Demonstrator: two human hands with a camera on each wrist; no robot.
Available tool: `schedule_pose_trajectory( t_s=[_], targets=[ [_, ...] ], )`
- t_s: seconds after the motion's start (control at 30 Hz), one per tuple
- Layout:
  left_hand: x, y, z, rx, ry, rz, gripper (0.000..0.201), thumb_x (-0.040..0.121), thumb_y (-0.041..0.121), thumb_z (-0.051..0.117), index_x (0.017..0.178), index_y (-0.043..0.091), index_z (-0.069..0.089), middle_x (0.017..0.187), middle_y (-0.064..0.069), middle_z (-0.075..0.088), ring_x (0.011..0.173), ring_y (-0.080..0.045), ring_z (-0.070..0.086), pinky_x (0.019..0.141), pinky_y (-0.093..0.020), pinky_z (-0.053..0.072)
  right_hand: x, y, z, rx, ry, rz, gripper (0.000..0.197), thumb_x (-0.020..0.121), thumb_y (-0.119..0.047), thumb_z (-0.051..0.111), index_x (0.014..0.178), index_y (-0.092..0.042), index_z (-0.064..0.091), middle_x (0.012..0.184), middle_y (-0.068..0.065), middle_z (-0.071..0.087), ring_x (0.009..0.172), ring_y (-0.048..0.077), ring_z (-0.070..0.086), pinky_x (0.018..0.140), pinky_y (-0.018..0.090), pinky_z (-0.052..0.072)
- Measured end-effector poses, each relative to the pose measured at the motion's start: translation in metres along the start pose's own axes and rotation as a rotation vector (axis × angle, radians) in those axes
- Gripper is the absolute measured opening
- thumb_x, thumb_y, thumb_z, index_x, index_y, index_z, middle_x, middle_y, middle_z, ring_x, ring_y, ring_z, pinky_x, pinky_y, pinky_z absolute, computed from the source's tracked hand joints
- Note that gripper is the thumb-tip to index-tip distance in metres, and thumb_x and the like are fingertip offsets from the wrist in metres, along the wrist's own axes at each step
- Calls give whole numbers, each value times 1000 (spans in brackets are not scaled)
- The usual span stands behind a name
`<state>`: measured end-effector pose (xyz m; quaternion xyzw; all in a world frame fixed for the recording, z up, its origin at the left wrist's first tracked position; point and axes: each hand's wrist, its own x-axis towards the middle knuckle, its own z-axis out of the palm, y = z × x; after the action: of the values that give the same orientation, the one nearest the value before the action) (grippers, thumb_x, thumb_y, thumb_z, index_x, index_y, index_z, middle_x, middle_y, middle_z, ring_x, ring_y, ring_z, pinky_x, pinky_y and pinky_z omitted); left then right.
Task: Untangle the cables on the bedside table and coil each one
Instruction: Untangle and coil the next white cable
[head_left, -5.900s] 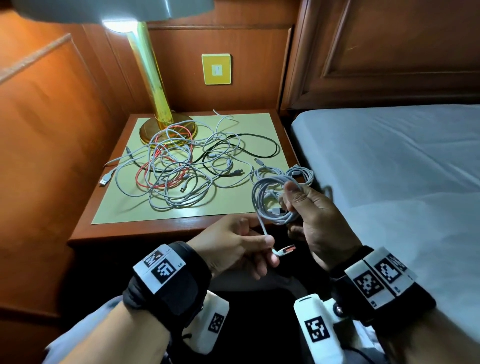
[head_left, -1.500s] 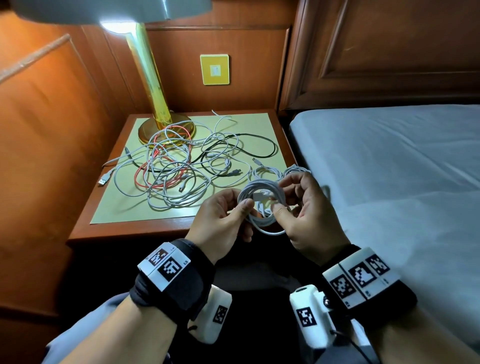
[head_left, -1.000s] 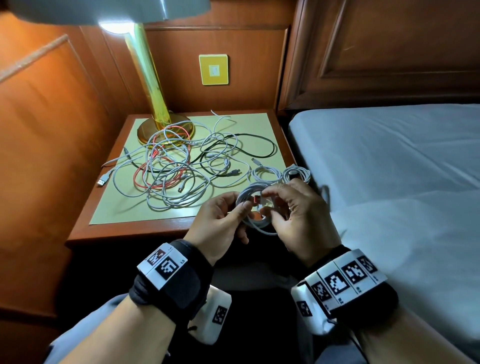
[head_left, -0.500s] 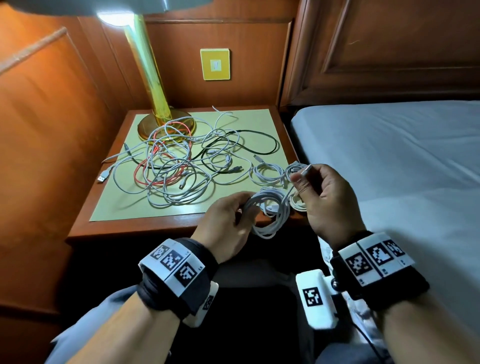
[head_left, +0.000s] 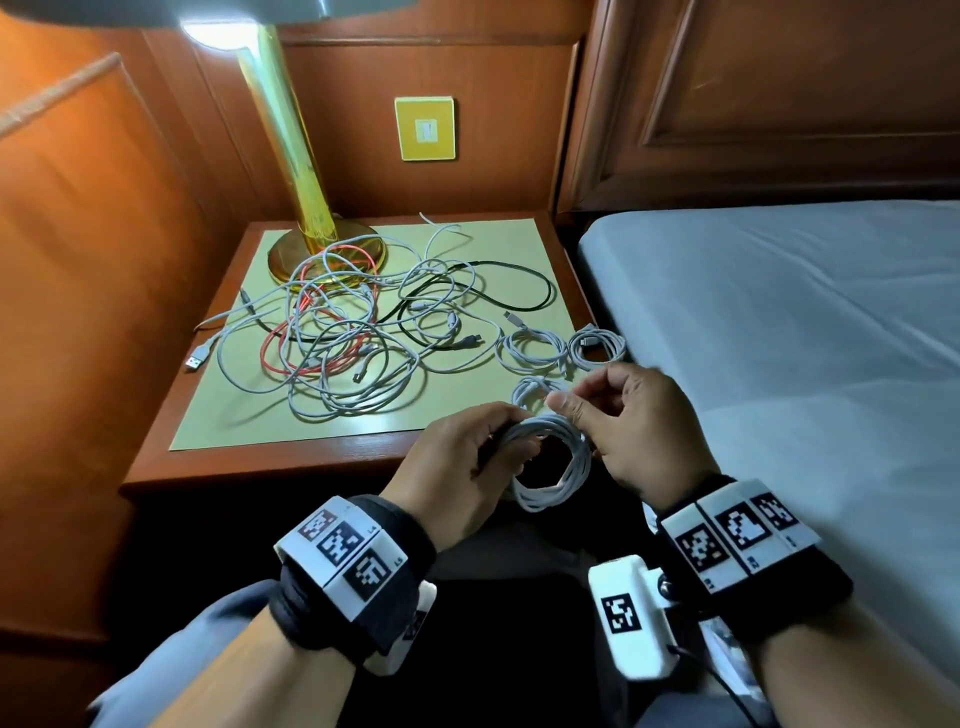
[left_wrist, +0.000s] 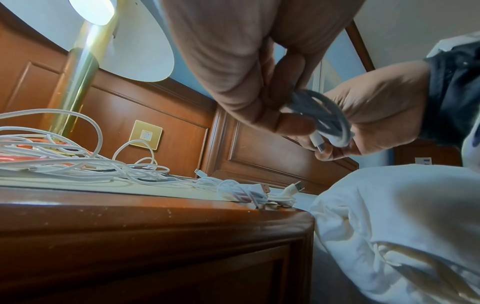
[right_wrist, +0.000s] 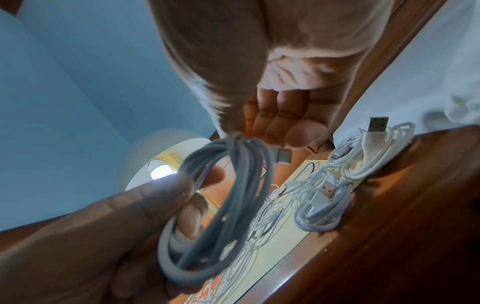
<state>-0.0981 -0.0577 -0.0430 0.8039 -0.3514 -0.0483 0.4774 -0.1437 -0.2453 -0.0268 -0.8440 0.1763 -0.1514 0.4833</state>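
Note:
A white cable coil (head_left: 555, 470) hangs in front of the bedside table (head_left: 291, 460), just off its near edge. My left hand (head_left: 498, 441) grips the coil's left side, thumb over the strands (right_wrist: 226, 205). My right hand (head_left: 571, 410) pinches the top of the coil near its plug end (right_wrist: 281, 157). In the left wrist view the coil (left_wrist: 328, 119) sits between both hands. Three small white coils (head_left: 530, 351) (head_left: 597, 347) (head_left: 535, 389) lie at the table's right front corner. A tangle of white, red and black cables (head_left: 353, 332) covers the middle of the green mat (head_left: 218, 426).
A brass lamp (head_left: 291, 156) stands at the table's back left, its base under some cables. A bed with a white sheet (head_left: 779, 338) borders the table on the right. Wood panelling closes the left and back. A yellow wall switch (head_left: 425, 127) is behind.
My right hand, which held the cable end out near the table's right corner, has come back left and down onto the coil. The left hand keeps its grip on the coil.

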Motion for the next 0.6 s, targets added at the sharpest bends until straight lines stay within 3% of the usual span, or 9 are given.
schedule_pose_trajectory(
  t_s=[0.1,0.2,0.27,0.37,0.43,0.5,0.6],
  targets=[
    [2,-1,2,-30,96,-35,11,93,29,67,101,22,64,75,10,67,68,-8,62,64,-22,49,-4,-2,1,-27,-62,-59,25,89,-41,70,80,-19,76,69,-10,73,65,1,68,65,17,51],
    [7,-6,-3,-80,187,-101,20,91,28,69,104,17,58,78,4,69,67,-6,66,65,-24,54,-9,-3,3,14,-189,-60,34,83,-54,71,94,-23,77,84,-10,76,80,2,71,78,24,56],
    [8,-9,-5,-100,204,-94,20,92,28,68,102,16,56,80,2,69,70,-11,68,68,-32,57,-10,-1,5,14,-234,-40,29,79,-41,81,101,-25,75,92,-11,76,86,3,71,83,32,59],
    [7,-11,-4,-144,202,-95,16,93,24,68,101,18,55,80,-1,70,70,-23,67,69,-48,56,-8,-1,8,70,-250,-5,21,82,-22,81,102,-22,74,91,-7,77,86,7,73,88,39,59],
    [7,-11,-6,-175,204,-102,15,93,21,67,100,18,55,81,0,70,71,-22,68,70,-48,57,-9,-7,8,200,-302,27,17,86,-18,77,102,-16,74,91,0,78,88,16,75,91,44,58],
    [8,-10,-11,-209,199,-103,15,93,23,67,100,17,56,82,1,69,74,-19,69,72,-45,58,-10,-14,5,326,-382,58,17,89,-16,72,104,-8,73,94,6,78,93,24,74,93,41,57],
    [8,-5,-13,-295,184,-111,22,89,30,65,100,11,58,82,0,68,74,-11,68,71,-30,56,-13,-18,-1,534,-515,134,27,88,-17,69,108,1,71,104,18,75,101,32,71,94,37,56]
  ],
)
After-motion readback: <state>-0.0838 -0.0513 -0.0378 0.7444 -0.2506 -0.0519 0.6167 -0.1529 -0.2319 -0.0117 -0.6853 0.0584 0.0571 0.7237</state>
